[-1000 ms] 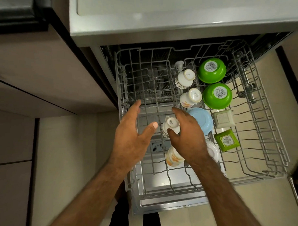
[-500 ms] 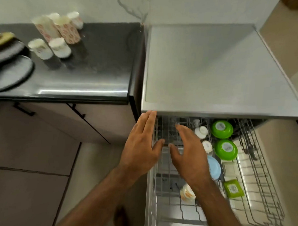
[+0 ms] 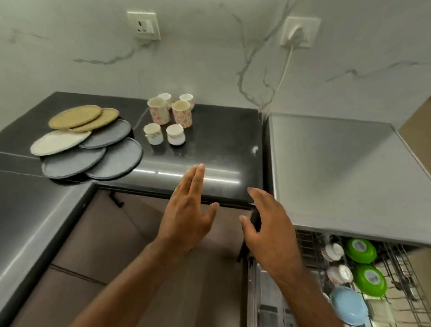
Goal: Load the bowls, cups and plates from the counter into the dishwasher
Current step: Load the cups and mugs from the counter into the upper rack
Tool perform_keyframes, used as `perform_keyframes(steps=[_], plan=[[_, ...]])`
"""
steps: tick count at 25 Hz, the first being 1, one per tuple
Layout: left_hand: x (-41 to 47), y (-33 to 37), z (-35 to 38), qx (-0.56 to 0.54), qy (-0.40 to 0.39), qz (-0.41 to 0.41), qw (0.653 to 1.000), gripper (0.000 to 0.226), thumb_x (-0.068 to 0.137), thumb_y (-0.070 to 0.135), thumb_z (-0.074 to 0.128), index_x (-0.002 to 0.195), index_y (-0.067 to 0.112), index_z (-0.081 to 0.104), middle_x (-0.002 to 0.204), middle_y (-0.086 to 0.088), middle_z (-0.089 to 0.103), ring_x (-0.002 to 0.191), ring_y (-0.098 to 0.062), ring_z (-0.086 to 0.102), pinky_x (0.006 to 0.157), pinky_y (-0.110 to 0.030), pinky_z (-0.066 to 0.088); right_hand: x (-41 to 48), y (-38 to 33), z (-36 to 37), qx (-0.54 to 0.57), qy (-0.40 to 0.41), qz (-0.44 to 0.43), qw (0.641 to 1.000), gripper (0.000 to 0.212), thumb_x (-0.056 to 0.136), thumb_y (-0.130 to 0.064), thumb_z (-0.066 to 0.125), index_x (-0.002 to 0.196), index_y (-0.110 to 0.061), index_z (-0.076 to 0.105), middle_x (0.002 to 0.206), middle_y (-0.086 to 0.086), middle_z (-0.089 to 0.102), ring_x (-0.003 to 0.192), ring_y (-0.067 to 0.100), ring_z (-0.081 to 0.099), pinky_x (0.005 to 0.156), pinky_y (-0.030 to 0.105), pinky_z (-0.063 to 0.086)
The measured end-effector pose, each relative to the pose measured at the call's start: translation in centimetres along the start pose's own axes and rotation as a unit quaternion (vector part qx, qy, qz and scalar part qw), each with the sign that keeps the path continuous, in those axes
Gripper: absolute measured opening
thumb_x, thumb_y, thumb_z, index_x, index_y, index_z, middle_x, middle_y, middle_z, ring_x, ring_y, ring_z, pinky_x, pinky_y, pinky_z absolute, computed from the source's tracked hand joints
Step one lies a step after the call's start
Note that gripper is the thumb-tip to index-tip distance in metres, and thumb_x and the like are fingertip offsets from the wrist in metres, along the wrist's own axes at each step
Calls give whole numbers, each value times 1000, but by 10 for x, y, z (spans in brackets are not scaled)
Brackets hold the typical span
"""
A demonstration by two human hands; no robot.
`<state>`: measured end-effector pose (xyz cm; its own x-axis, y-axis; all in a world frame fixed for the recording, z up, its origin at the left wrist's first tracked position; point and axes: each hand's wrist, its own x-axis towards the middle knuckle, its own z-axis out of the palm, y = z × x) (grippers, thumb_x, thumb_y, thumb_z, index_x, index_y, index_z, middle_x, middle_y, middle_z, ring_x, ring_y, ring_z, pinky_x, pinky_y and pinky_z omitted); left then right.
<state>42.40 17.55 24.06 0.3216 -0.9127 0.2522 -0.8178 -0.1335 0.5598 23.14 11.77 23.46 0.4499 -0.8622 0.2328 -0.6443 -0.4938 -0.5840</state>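
Note:
Both my hands are empty, held in the air in front of the black counter. My left hand has straight fingers pointing at the counter's front edge. My right hand is spread, just left of the dishwasher rack. On the counter stand two tall floral cups and several small white cups. Overlapping grey, tan and white plates lie at the left. In the rack sit two green bowls, a blue bowl and white cups.
The dishwasher's steel top sits right of the counter, above the pulled-out rack. A steel surface runs along the left. Brown cabinet fronts lie below the counter. A wall socket and a plugged-in cable are on the marble wall.
My right hand let go of a white cup in the rack. Both hands lifted out of the rack and moved up and left toward the counter as my view rose.

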Motion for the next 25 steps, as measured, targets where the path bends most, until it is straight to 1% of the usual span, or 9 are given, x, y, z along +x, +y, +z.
perform_keyframes(steps=[3, 6, 8, 9, 14, 17, 21, 25], plan=[[11, -43, -51, 7, 14, -11, 1000, 94, 94, 39, 69, 165, 26, 9, 172, 3, 13, 157, -14, 16, 123, -38, 29, 25, -58, 18, 11, 9, -16, 1000, 64, 93, -31, 70, 150, -26, 42, 152, -8, 44, 141, 9, 38, 115, 23, 29], [18, -75, -83, 6, 22, -28, 999, 95, 93, 39, 70, 165, 26, 9, 171, 3, 15, 155, -16, 21, 120, -39, 31, 46, -95, 32, 16, 6, -29, 999, 63, 92, -29, 71, 149, -25, 44, 152, -7, 46, 140, 11, 39, 117, 31, 35], [24, -91, -96, 4, 21, -41, 999, 96, 93, 40, 70, 165, 26, 9, 171, 1, 15, 155, -19, 23, 120, -44, 35, 60, -111, 40, 14, 5, -35, 999, 63, 91, -29, 71, 149, -24, 45, 151, -5, 47, 140, 14, 42, 116, 37, 39], [29, -98, -100, 5, 22, -48, 999, 96, 93, 40, 70, 164, 25, 8, 171, 0, 15, 155, -20, 23, 120, -46, 35, 67, -116, 44, 12, 3, -37, 999, 64, 91, -29, 71, 149, -24, 44, 151, -4, 48, 139, 15, 42, 115, 38, 40], [57, -121, -110, 19, 18, -81, 996, 97, 92, 39, 72, 165, 22, 9, 170, -6, 18, 155, -23, 22, 123, -47, 32, 107, -128, 61, 15, -31, -43, 998, 70, 91, -32, 71, 152, -23, 39, 152, -1, 46, 140, 17, 43, 116, 38, 39], [74, -134, -110, 28, 20, -100, 994, 98, 91, 39, 74, 165, 21, 11, 169, -6, 21, 154, -24, 25, 122, -47, 33, 133, -126, 71, 22, -48, -46, 998, 73, 90, -32, 73, 153, -23, 37, 154, 1, 45, 140, 18, 43, 116, 36, 38], [94, -150, -104, 19, 16, -128, 992, 97, 91, 39, 74, 164, 21, 12, 168, -5, 24, 152, -24, 28, 121, -46, 35, 166, -115, 90, 31, -77, -32, 996, 76, 89, -35, 74, 154, -24, 36, 153, 0, 47, 137, 17, 47, 113, 37, 43], [134, -174, -93, 0, 3, -164, 986, 98, 91, 40, 74, 164, 21, 11, 169, -4, 22, 155, -22, 24, 124, -42, 28, 209, -106, 116, 45, -117, 5, 992, 81, 86, -37, 78, 154, -23, 35, 150, -1, 51, 133, 15, 50, 111, 34, 44]])
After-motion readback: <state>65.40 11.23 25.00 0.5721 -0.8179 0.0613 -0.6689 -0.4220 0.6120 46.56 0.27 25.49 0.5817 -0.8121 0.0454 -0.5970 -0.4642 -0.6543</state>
